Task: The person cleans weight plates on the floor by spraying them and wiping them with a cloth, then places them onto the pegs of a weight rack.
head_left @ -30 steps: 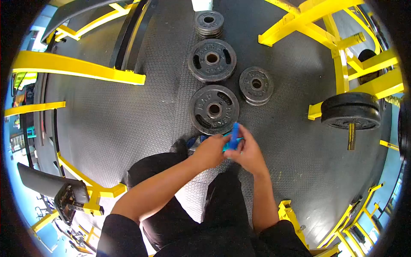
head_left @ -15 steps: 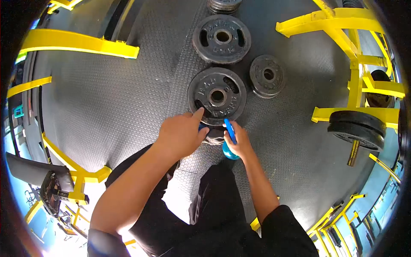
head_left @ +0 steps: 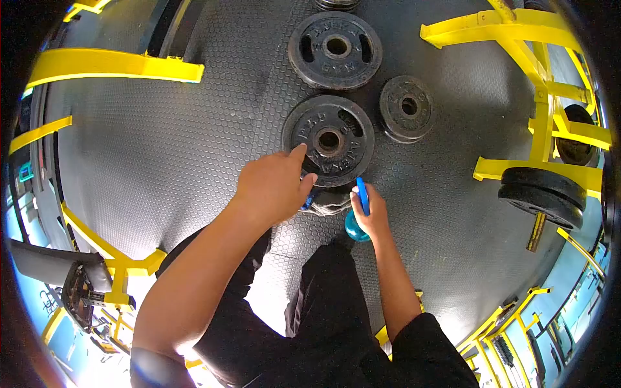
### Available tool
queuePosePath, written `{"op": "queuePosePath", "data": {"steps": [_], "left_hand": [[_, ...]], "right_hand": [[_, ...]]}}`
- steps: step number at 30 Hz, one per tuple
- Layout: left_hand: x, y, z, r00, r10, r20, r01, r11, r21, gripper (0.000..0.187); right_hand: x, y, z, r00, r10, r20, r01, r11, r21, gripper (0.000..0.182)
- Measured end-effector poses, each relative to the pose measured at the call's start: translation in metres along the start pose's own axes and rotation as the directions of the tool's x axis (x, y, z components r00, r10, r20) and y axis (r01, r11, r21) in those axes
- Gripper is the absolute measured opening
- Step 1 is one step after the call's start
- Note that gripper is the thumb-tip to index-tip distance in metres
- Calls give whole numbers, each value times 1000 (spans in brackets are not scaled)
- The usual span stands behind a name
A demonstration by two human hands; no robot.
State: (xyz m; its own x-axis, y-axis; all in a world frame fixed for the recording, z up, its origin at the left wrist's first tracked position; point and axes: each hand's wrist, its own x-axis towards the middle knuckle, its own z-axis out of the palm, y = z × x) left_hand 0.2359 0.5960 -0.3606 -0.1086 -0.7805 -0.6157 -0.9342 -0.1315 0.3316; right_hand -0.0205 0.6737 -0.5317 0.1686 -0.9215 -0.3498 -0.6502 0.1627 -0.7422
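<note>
Wt plates (head_left: 349, 152) have raised txt, mostly illegible.

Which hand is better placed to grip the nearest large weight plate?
Probably the left hand: its index finger reaches over the nearest large weight plate, and no held object shows. The right hand grips a blue object.

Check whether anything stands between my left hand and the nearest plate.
Nothing visible does: the left hand extends a finger over the left rim of the plate. The right hand holds a blue item off that path.
</note>
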Motion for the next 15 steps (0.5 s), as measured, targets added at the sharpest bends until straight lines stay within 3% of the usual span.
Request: {"op": "queuePosePath", "data": {"steps": [2, 7, 9, 11, 15], "left_hand": [[3, 2, -6, 999, -29, 28, 29, 1000, 5, 56], [9, -7, -10, 998, -64, -24, 64, 998, -7, 54], [10, -10, -13, 996, -90, -26, 90, 996, -9, 55], [11, -12, -16, 993, -115, -29, 115, 993, -13, 55], [10, -15, -20, 990, -139, -19, 138, 990, -2, 56]], "right_hand": [[0, -3, -4, 996, -62, -60, 67, 995, 72, 30], [19, -37, -2, 985, -126, 120, 115, 989, 93, 36], [30, -50, 7, 985, -146, 91, 134, 983, 123, 29], [38, -64, 10, 981, -16, 196, 20, 1000, -20, 23], [34, -74, 22, 991, -103, 84, 103, 995, 6, 21]]}}
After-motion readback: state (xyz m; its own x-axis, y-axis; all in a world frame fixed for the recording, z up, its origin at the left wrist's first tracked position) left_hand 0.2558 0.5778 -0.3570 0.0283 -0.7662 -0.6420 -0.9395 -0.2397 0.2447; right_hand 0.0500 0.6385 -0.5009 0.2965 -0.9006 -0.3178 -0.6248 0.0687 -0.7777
